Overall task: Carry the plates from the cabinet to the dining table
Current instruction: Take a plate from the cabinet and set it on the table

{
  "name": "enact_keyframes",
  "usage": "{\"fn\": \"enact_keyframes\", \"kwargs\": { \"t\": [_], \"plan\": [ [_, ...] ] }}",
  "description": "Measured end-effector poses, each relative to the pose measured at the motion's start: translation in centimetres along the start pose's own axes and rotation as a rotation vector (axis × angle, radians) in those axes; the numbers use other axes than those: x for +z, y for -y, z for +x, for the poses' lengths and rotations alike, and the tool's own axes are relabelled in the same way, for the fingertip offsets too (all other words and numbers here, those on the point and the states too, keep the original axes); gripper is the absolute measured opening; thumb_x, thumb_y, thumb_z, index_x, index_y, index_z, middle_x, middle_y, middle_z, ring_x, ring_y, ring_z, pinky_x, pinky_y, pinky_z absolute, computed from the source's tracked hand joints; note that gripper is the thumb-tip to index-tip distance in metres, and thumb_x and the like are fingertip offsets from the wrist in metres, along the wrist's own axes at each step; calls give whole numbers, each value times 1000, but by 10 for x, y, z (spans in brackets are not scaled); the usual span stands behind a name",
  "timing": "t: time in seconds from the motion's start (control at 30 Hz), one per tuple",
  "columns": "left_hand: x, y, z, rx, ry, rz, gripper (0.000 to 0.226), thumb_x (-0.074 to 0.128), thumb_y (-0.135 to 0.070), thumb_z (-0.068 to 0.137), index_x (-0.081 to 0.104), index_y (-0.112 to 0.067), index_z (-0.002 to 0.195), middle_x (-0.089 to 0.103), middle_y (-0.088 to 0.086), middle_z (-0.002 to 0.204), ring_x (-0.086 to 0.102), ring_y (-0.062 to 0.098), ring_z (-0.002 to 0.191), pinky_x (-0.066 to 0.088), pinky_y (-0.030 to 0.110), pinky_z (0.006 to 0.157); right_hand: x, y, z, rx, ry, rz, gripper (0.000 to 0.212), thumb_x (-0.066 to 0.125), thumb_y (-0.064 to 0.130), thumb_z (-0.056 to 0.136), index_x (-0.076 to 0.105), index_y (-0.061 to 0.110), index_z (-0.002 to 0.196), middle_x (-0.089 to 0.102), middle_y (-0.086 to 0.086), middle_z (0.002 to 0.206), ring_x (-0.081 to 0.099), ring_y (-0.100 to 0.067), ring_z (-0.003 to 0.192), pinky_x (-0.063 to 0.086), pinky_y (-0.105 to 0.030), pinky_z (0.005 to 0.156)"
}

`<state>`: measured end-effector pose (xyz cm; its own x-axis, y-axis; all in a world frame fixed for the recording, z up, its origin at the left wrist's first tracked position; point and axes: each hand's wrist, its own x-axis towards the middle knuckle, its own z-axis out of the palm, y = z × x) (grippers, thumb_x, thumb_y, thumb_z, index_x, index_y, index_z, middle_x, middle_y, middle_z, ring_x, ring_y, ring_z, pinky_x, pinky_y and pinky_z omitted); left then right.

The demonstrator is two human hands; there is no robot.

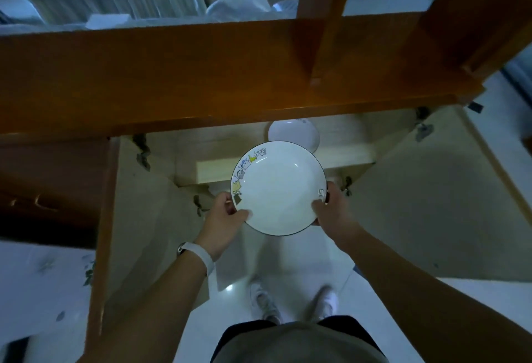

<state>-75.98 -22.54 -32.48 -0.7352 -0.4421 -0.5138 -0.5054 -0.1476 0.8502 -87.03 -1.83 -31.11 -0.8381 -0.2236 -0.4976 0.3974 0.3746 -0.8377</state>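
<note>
The white round ceramic plate [279,187] with its cartoon-printed rim lay level between left grip [227,214] and right grip [331,208], each clamped on an opposite edge, before the open wooden cabinet [213,171].

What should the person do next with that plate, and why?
Probably draw the plate back toward the body and turn away from the cabinet. The left hand and right hand both grip its rim, and it looks clear of the shelf, so it seems ready to carry. The dining table is not in view.
</note>
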Motion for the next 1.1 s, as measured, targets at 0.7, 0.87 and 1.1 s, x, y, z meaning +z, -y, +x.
{"fn": "enact_keyframes", "kwargs": {
  "t": [0.7,0.87,1.1],
  "plan": [
    [319,-41,-209,238,555,-33,67,52,-2,64,58,-39,120,70,-3,116,66,20,102,57,46,76,-324,-104,-249,-137,-482,204,41,46,6,84,53,25,120,62,7,106,62,-14,96,60,-28,62],
    [401,-36,-266,250,724,37,64,50,9,78,58,-39,120,72,-6,111,67,18,97,58,39,68,-385,-148,-318,-122,-662,308,36,48,7,83,56,26,113,65,-3,102,64,-22,95,62,-34,65],
    [489,-34,-331,252,956,138,67,41,17,84,56,-39,117,74,-11,101,69,14,89,55,32,61,-432,-194,-394,-127,-913,446,39,48,5,84,55,37,106,64,-2,102,64,-21,92,61,-33,68]
  ]
}}
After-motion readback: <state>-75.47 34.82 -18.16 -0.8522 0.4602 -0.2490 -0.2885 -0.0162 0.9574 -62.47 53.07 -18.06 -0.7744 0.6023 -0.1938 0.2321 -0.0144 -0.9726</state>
